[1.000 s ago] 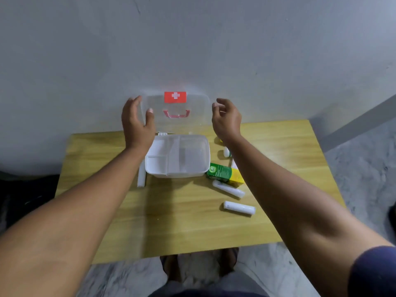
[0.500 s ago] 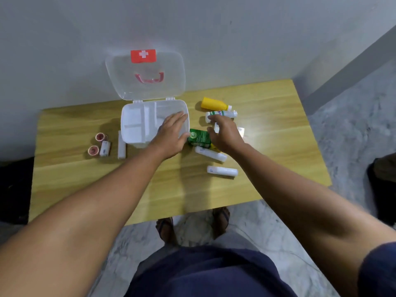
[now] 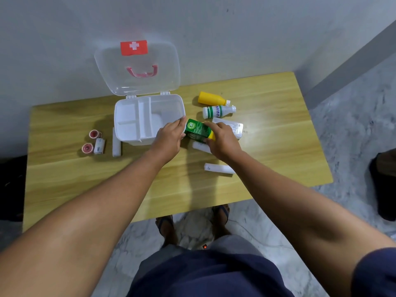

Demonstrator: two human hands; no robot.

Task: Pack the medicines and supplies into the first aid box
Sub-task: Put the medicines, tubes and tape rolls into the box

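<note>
The white first aid box [image 3: 128, 116] stands open on the wooden table [image 3: 267, 151], its clear lid [image 3: 137, 69] leaning on the wall. My right hand [image 3: 222, 140] grips a green and yellow carton [image 3: 198, 130] just right of the box, lifted slightly and tilted. My left hand [image 3: 169, 138] rests on the box's front right corner, fingers touching the carton's end. A yellow bottle [image 3: 212, 98], a white bottle [image 3: 218, 111] and a foil blister pack [image 3: 233, 127] lie to the right. White rolls [image 3: 218, 168] lie near the front.
Left of the box lie two pink-cored tape rolls [image 3: 91, 141], a small white roll [image 3: 99, 146] and a white bandage roll [image 3: 116, 144]. The table stands against a grey wall. My feet in sandals show under the table's front edge.
My hands left the lid and came down to the box's right side. My right hand has taken hold of the green carton and raised it. The view tilted further down.
</note>
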